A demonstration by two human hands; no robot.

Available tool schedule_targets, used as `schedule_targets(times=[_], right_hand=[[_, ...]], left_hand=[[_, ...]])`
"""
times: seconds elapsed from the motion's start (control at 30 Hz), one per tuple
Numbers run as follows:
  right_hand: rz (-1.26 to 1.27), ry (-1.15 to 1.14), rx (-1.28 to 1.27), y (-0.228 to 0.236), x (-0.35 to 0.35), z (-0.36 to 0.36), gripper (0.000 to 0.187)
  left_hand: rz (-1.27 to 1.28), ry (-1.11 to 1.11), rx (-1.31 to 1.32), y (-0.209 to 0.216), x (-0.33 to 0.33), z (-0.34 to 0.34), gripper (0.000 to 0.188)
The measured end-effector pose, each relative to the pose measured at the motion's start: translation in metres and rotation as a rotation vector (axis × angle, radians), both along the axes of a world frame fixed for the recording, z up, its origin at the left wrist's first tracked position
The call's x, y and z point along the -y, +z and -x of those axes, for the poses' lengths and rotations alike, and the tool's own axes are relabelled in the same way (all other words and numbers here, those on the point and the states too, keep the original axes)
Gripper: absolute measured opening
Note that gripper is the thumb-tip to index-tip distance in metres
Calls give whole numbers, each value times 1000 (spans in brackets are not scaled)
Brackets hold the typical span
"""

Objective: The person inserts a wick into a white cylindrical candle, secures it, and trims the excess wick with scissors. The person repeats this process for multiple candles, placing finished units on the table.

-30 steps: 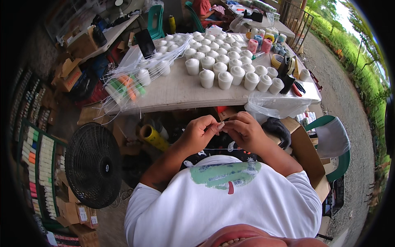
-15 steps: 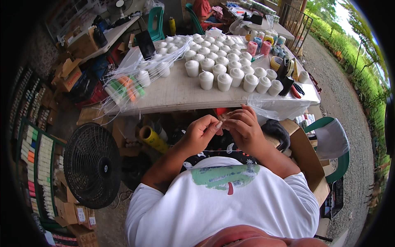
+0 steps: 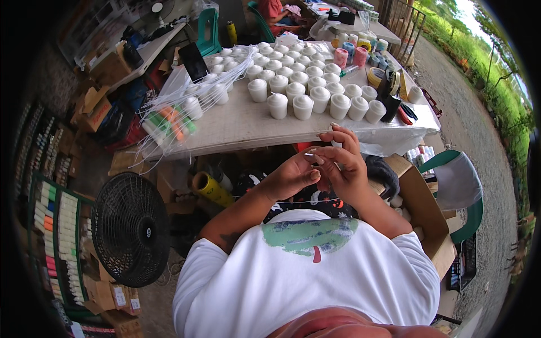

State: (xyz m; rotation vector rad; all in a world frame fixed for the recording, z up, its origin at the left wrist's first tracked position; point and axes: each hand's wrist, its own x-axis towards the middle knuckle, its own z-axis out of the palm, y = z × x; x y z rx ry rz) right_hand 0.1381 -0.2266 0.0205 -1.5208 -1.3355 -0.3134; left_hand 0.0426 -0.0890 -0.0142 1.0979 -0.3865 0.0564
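Note:
My left hand (image 3: pixel 294 176) and my right hand (image 3: pixel 345 162) meet in front of my chest, just short of the table's near edge. The left fingers bend toward the right hand, with the left thumb standing off below them. My right thumb and forefinger close near the left fingertips, while its other fingers rise spread. Anything pinched between the hands is too small or hidden to name. A thin white strand (image 3: pixel 293 201) crosses my lap below them. Beyond, on the white table (image 3: pixel 242 132), stand rows of white candle-like cylinders (image 3: pixel 303 107) with domed tops.
Long white strands (image 3: pixel 186 97) lie in a bundle at the table's left, near a dark phone or tablet (image 3: pixel 193 62). Pink jars (image 3: pixel 359 56) and tape rolls (image 3: pixel 376 75) sit right. A black fan (image 3: pixel 131 228) stands left, an open carton (image 3: pixel 420 211) right. Behind, another person (image 3: pixel 269 12) sits.
The left thumb has come away from its pinch and the left palm has turned up somewhat. My right fingers have lifted and spread. The view has shifted slightly.

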Motion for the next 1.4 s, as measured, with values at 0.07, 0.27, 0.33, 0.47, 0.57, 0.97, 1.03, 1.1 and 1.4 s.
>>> schedule_targets(times=[0.07, 0.27, 0.33, 0.47, 0.57, 0.97, 1.03, 1.1, 1.4], right_hand=[[27, 2, -92, 9, 7, -2, 12], [-1, 61, -212, 16, 21, -10, 14], [28, 2, -101, 14, 23, -10, 15], [61, -59, 21, -6, 18, -11, 18], [100, -91, 37, -10, 18, -7, 18], [58, 118, -327, -26, 9, -7, 15], [38, 73, -201, -25, 8, -10, 16], [26, 5, -83, -21, 7, -12, 17], [12, -53, -102, 15, -9, -27, 12]], left_hand=[[57, -33, -27, 1, 0, 0, 56], [-94, 112, -127, 22, -2, -3, 31], [-192, 326, -66, 26, 2, -2, 21], [-435, 623, 27, 20, 9, 2, 13], [-534, 727, 68, 14, 10, 4, 5], [-624, 871, 188, 2, 10, -1, 5], [-600, 866, 159, 3, 9, -1, 5], [-620, 828, 114, 5, 8, -1, 6], [-1126, 1009, 405, 59, -19, -4, 8]])
